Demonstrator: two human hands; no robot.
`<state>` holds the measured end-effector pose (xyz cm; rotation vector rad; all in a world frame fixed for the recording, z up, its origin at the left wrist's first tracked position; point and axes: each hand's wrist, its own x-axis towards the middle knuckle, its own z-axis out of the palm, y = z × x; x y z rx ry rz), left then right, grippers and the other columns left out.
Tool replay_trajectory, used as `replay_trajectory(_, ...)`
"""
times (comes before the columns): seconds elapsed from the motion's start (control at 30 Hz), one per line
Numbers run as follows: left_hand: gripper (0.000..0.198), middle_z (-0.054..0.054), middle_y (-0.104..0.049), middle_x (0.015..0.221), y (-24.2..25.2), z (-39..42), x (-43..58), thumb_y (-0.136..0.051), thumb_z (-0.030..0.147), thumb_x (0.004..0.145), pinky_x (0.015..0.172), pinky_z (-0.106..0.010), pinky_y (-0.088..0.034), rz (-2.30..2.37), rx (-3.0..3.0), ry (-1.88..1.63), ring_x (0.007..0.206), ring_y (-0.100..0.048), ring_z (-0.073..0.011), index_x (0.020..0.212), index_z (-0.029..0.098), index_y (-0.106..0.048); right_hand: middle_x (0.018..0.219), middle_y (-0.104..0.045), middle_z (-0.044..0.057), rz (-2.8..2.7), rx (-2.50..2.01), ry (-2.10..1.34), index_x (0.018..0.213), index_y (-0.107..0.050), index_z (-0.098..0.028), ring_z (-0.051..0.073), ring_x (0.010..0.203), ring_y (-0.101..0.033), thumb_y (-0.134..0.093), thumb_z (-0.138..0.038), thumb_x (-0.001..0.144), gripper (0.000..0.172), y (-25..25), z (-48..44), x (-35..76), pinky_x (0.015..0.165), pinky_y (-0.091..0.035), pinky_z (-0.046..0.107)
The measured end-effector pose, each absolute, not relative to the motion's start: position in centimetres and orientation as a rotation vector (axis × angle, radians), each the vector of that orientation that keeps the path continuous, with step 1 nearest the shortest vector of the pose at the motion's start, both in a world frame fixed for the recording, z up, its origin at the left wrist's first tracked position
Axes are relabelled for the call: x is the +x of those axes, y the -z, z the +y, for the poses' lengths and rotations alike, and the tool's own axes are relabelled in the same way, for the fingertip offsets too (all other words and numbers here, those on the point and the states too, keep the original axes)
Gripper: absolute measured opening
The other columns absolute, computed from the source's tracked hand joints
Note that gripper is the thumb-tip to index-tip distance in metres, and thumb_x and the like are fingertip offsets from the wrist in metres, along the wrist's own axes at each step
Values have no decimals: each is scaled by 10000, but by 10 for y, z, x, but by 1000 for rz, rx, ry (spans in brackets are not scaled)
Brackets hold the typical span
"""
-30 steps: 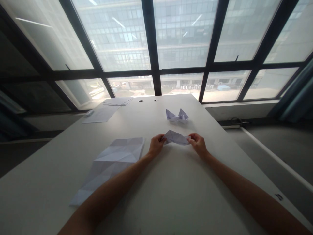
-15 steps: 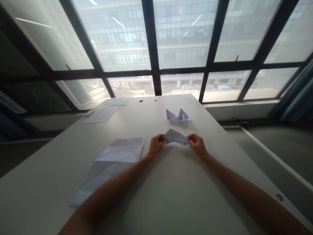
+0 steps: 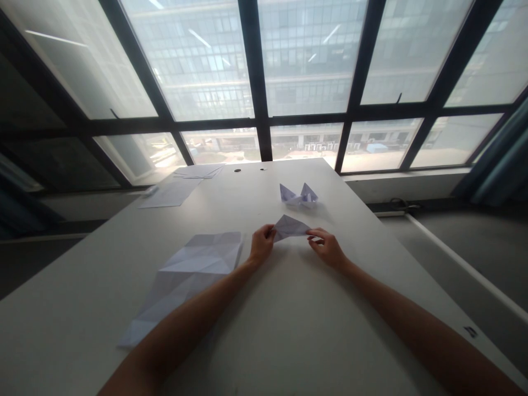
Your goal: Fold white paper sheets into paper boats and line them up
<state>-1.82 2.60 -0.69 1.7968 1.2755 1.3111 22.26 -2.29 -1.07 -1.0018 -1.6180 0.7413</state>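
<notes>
A piece of white folded paper (image 3: 290, 225), peaked like a small tent, is held up between my two hands above the table. My left hand (image 3: 262, 242) pinches its left corner, thumb and fingers closed. At the right edge, my right hand (image 3: 326, 246) has the paper between its fingertips, with the lower fingers a little apart. Just beyond it stands a folded paper shape (image 3: 299, 196) with two upright points. Creased white paper sheets (image 3: 193, 269) lie beside my left forearm, which covers part of them.
The white table (image 3: 313, 330) runs up to large dark-framed windows (image 3: 258, 82). More flat paper (image 3: 173, 193) lies at its far left. Round holes (image 3: 237, 170) pierce the far end. A small dark mark (image 3: 470, 331) is near the right edge.
My right hand has shifted left along the paper and its fingers have loosened. The paper looks narrower and its right side more folded in. My left hand has barely moved.
</notes>
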Motion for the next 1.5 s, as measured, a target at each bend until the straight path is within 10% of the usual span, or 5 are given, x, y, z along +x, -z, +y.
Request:
replay_trajectory(0.77,265,-55,-737,842,9,26,-15,-626,326,851,720,-269,-508,1161,1757,-1297,762,-677,-179,1039,147,-679,765,-656,25,-1567,-1155,-476,826,-657,-184,166,691,-615,-574,-344,888,190,10,-23,223,643,-512,278)
replay_trajectory(1.1,267,-73,-758,891,5,22,-12,-645,326,828,721,-296,-546,1075,1744,-1248,809,-714,-209,1028,149,-661,586,-579,-68,-1187,-1077,-707,1107,-490,-204,129,500,-548,-580,-327,854,295,7,-20,224,489,-442,230)
replay_trajectory(1.5,310,-82,-762,884,3,22,-12,-682,403,809,713,-302,-554,1093,1697,-1267,806,-719,-214,995,155,-675,823,-675,74,-1348,-1193,-553,942,-706,-153,177,675,-616,-636,-471,834,343,14,-14,229,559,-494,276)
